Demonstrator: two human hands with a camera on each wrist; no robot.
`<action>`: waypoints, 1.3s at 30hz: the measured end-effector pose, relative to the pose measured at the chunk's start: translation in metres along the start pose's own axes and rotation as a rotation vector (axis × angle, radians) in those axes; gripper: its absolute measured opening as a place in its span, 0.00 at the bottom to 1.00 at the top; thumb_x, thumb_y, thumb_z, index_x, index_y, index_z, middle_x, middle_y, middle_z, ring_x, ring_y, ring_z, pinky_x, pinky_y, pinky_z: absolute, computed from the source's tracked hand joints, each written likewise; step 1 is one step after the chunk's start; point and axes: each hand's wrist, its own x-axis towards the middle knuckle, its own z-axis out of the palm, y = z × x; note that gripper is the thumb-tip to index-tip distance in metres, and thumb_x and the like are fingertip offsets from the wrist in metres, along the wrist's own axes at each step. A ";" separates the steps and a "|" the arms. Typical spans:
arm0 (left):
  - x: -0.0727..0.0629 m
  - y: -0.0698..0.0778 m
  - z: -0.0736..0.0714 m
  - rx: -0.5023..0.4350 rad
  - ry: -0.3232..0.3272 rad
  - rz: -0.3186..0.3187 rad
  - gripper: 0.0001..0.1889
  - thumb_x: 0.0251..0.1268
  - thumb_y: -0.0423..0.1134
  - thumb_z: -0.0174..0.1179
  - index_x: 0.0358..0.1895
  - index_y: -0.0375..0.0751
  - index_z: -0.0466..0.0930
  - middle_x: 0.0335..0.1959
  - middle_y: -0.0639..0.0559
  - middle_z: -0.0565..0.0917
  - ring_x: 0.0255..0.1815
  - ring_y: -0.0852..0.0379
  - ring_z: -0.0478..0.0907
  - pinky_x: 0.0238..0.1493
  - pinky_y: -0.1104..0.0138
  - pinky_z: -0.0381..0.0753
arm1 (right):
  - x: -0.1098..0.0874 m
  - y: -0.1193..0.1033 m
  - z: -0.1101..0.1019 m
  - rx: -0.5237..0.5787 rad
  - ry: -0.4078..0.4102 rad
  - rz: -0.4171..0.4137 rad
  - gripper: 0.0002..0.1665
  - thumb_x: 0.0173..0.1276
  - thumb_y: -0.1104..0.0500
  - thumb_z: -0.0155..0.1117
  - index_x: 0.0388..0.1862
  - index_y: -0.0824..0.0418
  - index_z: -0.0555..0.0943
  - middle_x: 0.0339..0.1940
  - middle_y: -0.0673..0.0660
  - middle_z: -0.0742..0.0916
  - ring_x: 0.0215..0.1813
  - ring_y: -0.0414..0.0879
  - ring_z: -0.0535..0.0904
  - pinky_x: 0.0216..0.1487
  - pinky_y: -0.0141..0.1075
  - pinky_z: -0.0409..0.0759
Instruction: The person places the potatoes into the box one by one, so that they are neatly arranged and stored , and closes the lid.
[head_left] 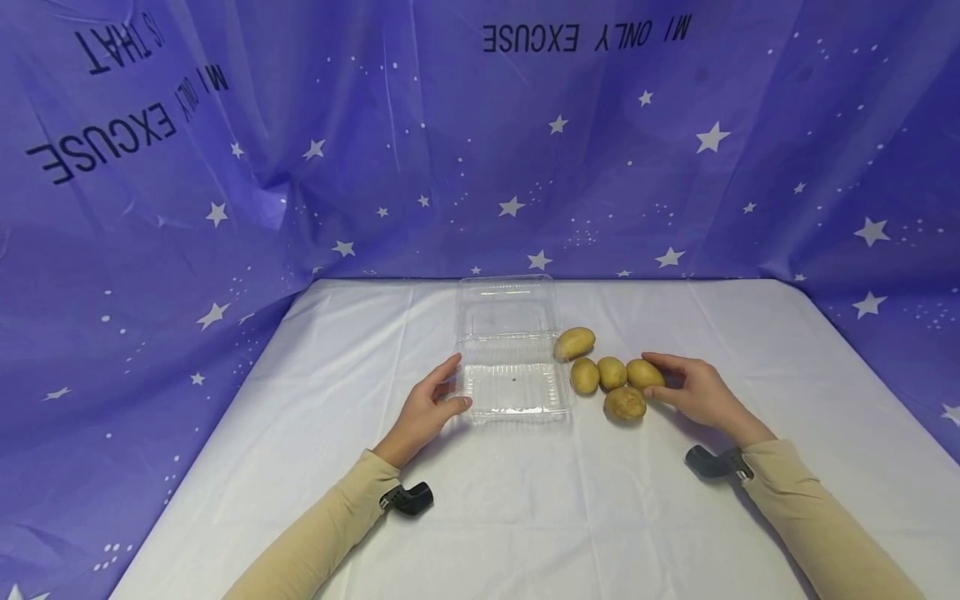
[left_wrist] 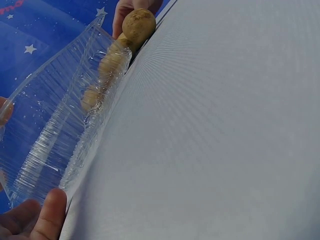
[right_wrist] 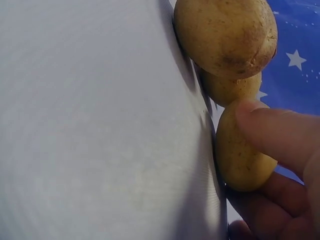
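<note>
A clear plastic clamshell container (head_left: 516, 390) lies unfolded on the white cloth, its lid (head_left: 506, 307) tipped back behind the base. My left hand (head_left: 427, 412) holds the left end of the base, thumb (left_wrist: 51, 215) at the near corner and index finger farther back. To the right of the container is a cluster of several potatoes. My right hand (head_left: 701, 392) grips the rightmost potato (right_wrist: 242, 150) between thumb and fingers. A browner potato (head_left: 625, 405) lies just in front of it, and another potato (head_left: 575, 343) sits farthest back, beside the container.
White cloth (head_left: 510, 500) covers the table. Purple sheets with white stars (head_left: 510, 207) hang behind it and along the sides. Each wrist carries a dark camera mount (head_left: 411, 498) over a beige sleeve (head_left: 322, 533).
</note>
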 end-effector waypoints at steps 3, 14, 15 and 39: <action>0.000 0.000 0.000 -0.001 -0.001 0.001 0.40 0.63 0.32 0.62 0.79 0.40 0.60 0.80 0.36 0.62 0.75 0.31 0.66 0.74 0.44 0.69 | 0.000 0.001 -0.001 0.048 0.005 0.000 0.35 0.64 0.60 0.75 0.67 0.71 0.76 0.64 0.71 0.83 0.63 0.67 0.81 0.56 0.19 0.77; 0.001 0.000 0.000 -0.001 0.006 -0.005 0.40 0.62 0.32 0.63 0.79 0.39 0.60 0.80 0.36 0.62 0.75 0.31 0.66 0.73 0.45 0.71 | 0.000 0.000 -0.004 0.145 0.005 0.023 0.35 0.63 0.62 0.75 0.67 0.72 0.76 0.63 0.71 0.83 0.55 0.31 0.83 0.51 0.16 0.77; 0.001 0.000 0.000 -0.001 0.006 -0.006 0.40 0.62 0.32 0.63 0.79 0.39 0.60 0.80 0.36 0.62 0.75 0.31 0.66 0.73 0.45 0.71 | 0.000 0.001 -0.005 0.159 0.005 0.021 0.35 0.63 0.62 0.75 0.67 0.73 0.76 0.63 0.72 0.83 0.52 0.26 0.81 0.50 0.16 0.78; 0.000 -0.001 0.000 0.008 0.014 -0.005 0.40 0.61 0.33 0.63 0.79 0.40 0.61 0.80 0.36 0.63 0.74 0.32 0.69 0.71 0.46 0.74 | -0.001 0.001 -0.012 0.234 0.019 -0.008 0.34 0.64 0.67 0.73 0.67 0.77 0.75 0.62 0.76 0.82 0.47 0.16 0.76 0.45 0.17 0.80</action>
